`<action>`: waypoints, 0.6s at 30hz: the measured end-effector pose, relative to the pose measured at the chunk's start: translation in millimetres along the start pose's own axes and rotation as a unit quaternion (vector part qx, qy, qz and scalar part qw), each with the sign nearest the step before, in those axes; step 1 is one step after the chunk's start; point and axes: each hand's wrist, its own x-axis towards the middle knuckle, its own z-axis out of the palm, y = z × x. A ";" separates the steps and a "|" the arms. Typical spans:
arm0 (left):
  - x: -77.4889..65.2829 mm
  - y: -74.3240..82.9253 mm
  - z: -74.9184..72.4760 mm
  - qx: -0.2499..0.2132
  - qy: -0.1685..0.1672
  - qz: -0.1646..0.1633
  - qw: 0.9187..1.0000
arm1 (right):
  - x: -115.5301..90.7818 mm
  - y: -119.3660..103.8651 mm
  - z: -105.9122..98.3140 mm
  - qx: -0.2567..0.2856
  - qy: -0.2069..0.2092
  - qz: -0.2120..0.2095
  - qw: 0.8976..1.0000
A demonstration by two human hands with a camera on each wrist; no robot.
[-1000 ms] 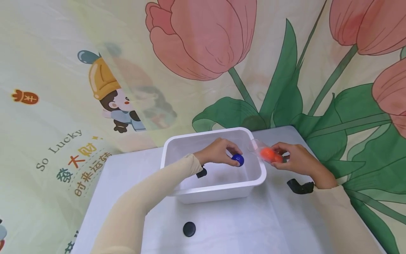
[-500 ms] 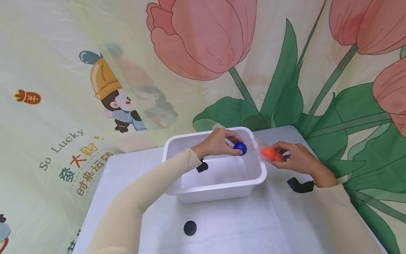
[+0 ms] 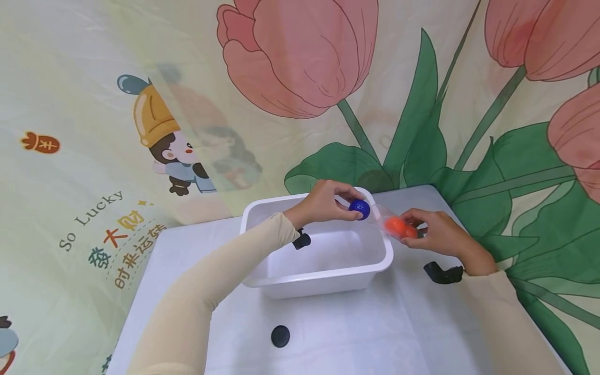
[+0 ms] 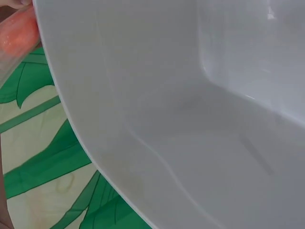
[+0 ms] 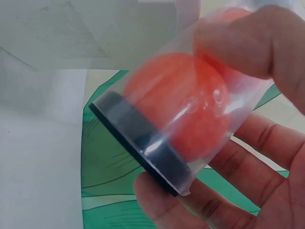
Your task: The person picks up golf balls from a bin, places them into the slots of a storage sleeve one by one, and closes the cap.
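Note:
A dimpled blue ball (image 3: 359, 209) is pinched between the thumb and fingers of my left hand (image 3: 324, 202), over the right back part of the white plastic tub (image 3: 319, 279). Just right of the ball, my right hand (image 3: 438, 233) grips a clear plastic tube (image 5: 243, 107) with orange balls (image 5: 176, 105) inside. The tube lies slanted across the tub's right rim, its clear end toward the blue ball. A black cap (image 5: 143, 143) closes its other end in the right wrist view. The left wrist view shows mostly the tub's inner wall (image 4: 157, 95).
A round black cap (image 3: 280, 336) lies on the white-covered table (image 3: 337, 333) in front of the tub. A curtain (image 3: 262, 151) with printed tulips and cartoon figures hangs close behind the table. Black wrist mounts (image 3: 442, 273) stick out from the sleeves.
My left hand has moved the blue ball up and slightly right, nearer the tube's clear end. My right hand and the tube have stayed almost still.

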 end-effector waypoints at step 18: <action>3.8 3.2 14.5 -0.036 -0.004 0.012 0.999 | 1.9 -4.6 -1.6 -0.005 -0.007 0.001 1.000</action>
